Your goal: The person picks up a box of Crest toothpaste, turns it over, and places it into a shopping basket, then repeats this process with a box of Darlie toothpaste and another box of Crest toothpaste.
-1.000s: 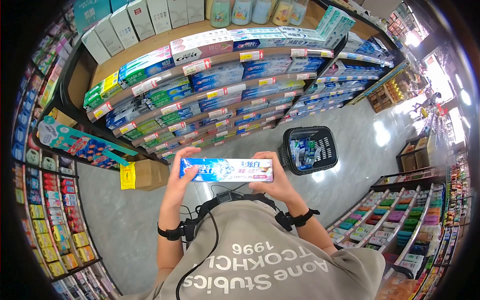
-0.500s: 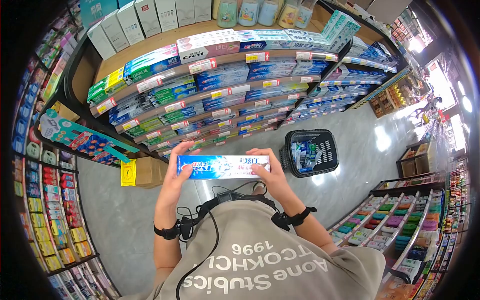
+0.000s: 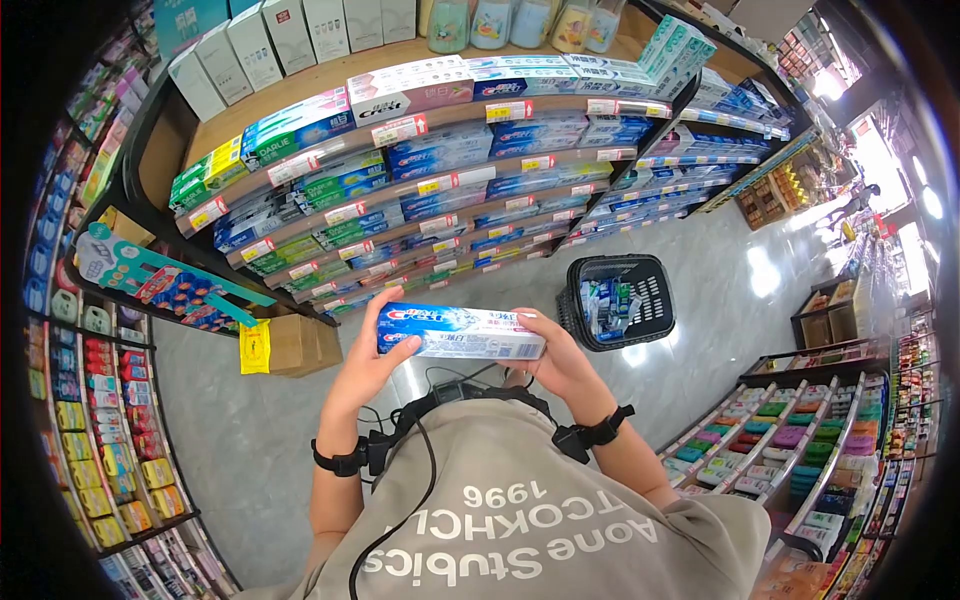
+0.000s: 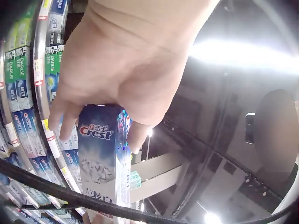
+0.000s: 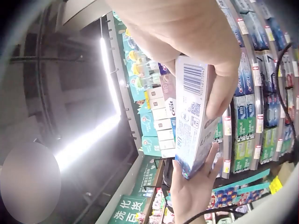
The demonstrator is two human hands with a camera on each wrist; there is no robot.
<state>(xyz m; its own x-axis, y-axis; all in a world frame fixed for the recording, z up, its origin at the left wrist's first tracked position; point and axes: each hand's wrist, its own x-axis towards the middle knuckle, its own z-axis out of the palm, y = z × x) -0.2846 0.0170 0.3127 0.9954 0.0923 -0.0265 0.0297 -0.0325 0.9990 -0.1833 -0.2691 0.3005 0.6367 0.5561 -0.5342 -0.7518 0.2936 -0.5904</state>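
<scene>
A blue and white Crest toothpaste box (image 3: 462,332) is held level between both hands in front of the chest. My left hand (image 3: 368,362) grips its left end, thumb on the near side and fingers behind. The right hand (image 3: 556,360) pinches the other end. In the left wrist view the box (image 4: 99,154) shows its Crest logo below the left palm (image 4: 124,70). From the right wrist, the box's narrow side (image 5: 190,102) shows a barcode and fine print, with the right hand (image 5: 191,32) around that end.
Ahead stands a curved shelf (image 3: 440,185) stacked with toothpaste boxes. A black basket (image 3: 655,300) holding several packages sits on the floor. A cardboard box (image 3: 305,345) lies at the left, and racks of colourful packages (image 3: 770,435) stand to the right.
Both hands have rolled the toothpaste box from its front face to a printed side with a barcode. The right hand's fingers have shifted along its end.
</scene>
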